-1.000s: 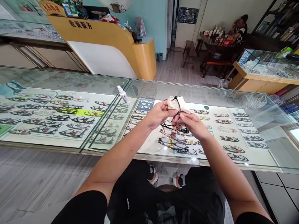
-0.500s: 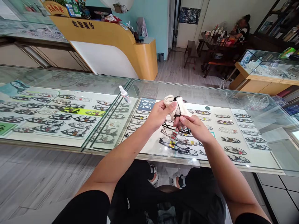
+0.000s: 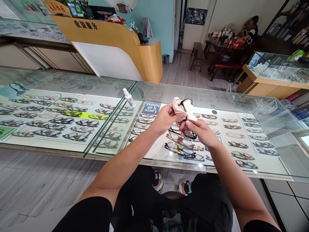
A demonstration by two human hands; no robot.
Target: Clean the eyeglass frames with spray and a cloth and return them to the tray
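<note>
Left-thumb contact has slid a little lower on the cloth (image 3: 189, 112) since the earlier frame, and the top rim of the held glasses (image 3: 186, 101) shows at a fresh tilt; the right hand stays almost where it was. Now the left hand (image 3: 166, 118) pinches the cloth, thumb in front and fingers mostly hidden behind. The right hand (image 3: 200, 129) is closed at the lower edge of the bundle, thumb and fingers gripping the glasses, though its exact hold is partly covered. The glasses are between the two hands, one rim wrapped in cloth, raised above the case (image 3: 265, 175). Whether the dark rim just below the right fingers belongs to them or to the display, I cannot tell. To wipe well, the right hand should steady the frame near the rim being rubbed, so that the bridge and arms take no twist; the left thumb and fingers should press evenly through the cloth on both faces, lightly, working right to the rim, with a clean fold for each pass. Beneath the glass lie rows of display frames (image 3: 243, 145) and an upside-down sign (image 3: 151, 108). Left of the hands, the spray bottle (image 3: 129, 98) stands on the glass. Farther off are the counter (image 3: 108, 38) and a seated person (image 3: 251, 32).
</note>
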